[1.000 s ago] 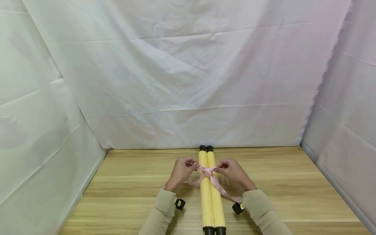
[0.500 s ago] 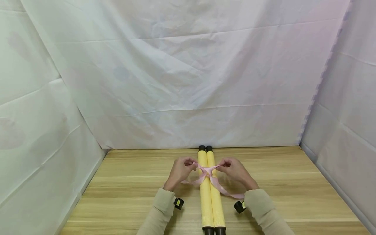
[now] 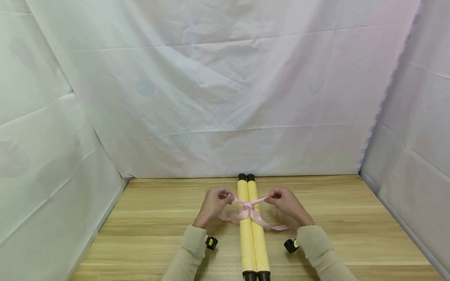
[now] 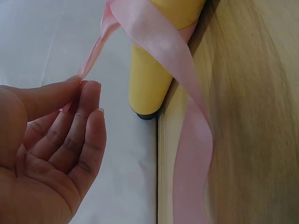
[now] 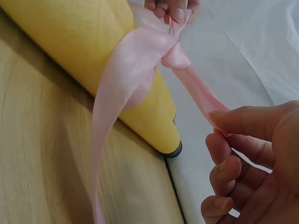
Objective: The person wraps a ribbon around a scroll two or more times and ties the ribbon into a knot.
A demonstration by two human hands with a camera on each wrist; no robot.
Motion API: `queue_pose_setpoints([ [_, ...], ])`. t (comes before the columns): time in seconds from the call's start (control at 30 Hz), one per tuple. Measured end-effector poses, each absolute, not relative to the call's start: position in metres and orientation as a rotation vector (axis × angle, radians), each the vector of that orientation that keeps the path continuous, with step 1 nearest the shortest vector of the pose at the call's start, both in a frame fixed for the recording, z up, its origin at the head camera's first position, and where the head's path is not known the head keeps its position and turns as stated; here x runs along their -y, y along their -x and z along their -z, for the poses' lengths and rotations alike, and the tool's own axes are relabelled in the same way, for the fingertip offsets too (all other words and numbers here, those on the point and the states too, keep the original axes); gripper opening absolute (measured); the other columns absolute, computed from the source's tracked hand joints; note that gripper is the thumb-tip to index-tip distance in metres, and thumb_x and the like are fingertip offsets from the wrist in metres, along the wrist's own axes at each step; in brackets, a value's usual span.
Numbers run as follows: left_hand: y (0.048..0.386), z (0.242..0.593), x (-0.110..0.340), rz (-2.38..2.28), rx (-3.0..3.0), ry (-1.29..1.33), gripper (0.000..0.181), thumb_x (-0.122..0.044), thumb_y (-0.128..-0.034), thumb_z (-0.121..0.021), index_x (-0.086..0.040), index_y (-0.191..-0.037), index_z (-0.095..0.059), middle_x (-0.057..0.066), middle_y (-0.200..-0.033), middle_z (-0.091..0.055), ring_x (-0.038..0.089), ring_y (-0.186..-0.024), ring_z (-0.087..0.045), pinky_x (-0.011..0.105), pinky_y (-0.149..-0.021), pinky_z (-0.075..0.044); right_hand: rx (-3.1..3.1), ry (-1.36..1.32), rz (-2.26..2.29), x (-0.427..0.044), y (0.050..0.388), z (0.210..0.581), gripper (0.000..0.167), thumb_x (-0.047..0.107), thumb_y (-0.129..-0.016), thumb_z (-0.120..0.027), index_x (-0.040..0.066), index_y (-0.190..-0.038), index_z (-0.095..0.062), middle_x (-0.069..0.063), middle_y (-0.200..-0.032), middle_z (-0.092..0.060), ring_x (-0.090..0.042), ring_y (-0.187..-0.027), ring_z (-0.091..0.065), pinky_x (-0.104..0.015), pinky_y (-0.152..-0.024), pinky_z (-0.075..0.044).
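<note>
Two yellow scrolls [image 3: 248, 242] with dark end caps lie side by side on the table, pointing away from me. Around them goes a pink ribbon [image 3: 249, 207], crossed in a knot on top. My left hand [image 3: 213, 205] pinches one part of the ribbon between thumb and fingertips, to the left of the scrolls. On the other side my right hand [image 3: 286, 203] pinches another part, thumb against index finger. Both held parts stretch up from the knot [image 5: 175, 56] seen in the right wrist view. A loose ribbon tail [image 4: 191, 154] hangs down in the left wrist view.
The wooden table [image 3: 158, 234] reaches back to a white cloth backdrop [image 3: 225, 97]. White cloth also hangs at the left and right sides. A small black wrist camera [image 3: 211, 243] sits by the left cuff, another [image 3: 290, 246] by the right cuff.
My hands have drawn apart, the left a little leftward and the right rightward. The knot looks tighter, the held ribbon parts are longer, and the right tail has drawn up slightly.
</note>
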State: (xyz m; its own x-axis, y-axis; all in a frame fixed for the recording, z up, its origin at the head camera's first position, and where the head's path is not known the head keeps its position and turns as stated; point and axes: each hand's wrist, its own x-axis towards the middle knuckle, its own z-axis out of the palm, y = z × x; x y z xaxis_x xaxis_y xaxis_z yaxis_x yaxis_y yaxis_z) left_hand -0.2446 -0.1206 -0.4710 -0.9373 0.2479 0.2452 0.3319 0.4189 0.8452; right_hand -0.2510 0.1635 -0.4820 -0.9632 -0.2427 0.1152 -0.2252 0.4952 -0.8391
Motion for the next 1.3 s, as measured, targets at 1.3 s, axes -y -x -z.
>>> queue_pose_setpoints([
  [1.3, 0.243, 0.492, 0.133, 1.464, 2.770, 0.427, 0.008, -0.002, -0.0869, -0.071, -0.008, -0.084, -0.075, 0.001, -0.079, -0.070, 0.013, -0.074, -0.063, 0.030, -0.070, -0.052, -2.792, 0.334, 1.266, -0.196, 0.249, 0.513, 0.018, 0.009, -0.085, -0.074, 0.011, -0.069, -0.067, 0.002, -0.071, -0.062, -0.014, -0.062, -0.046, -0.026, -0.056, -0.039],
])
